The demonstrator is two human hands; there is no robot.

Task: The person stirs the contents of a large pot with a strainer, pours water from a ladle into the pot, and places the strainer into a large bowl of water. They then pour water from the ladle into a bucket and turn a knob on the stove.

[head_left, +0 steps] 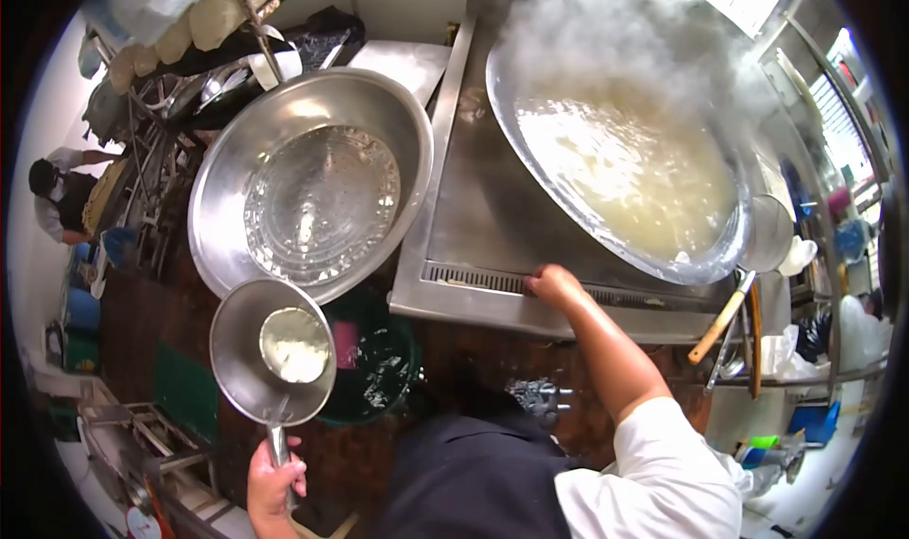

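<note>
My left hand (274, 479) is closed round the handle of a metal ladle (227, 359), whose deep bowl holds some pale, cloudy contents at the bottom. The ladle overlaps the near rim of a wide steel basin (220, 194) with clear liquid in it. My right hand (554, 285) is closed at the slotted front edge of the steel stove (464, 212); whether anything is between its fingers is hidden. Behind it, a large steaming pan (568, 210) holds bubbling, yellowish liquid.
A green tub (379, 388) stands on the floor below the basin. Handled tools (721, 321) and a round strainer (767, 234) hang at the stove's right. Another person (68, 194) stands at the far left. Steam covers the back right.
</note>
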